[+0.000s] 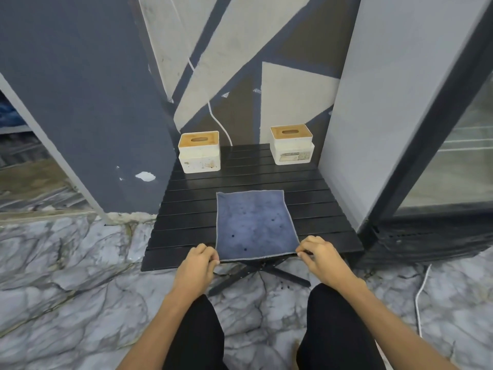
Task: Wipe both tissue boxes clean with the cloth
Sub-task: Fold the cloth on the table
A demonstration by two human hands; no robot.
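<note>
Blue-grey cloth spread flat on near half of black slatted table, pale stitched edge, dark specks scattered; near corners pinched. Left tissue box set upright at far left: white, wooden lid with oval slot, front stained. Right tissue box set upright at far right, well apart: same make, worn label on front.
</note>
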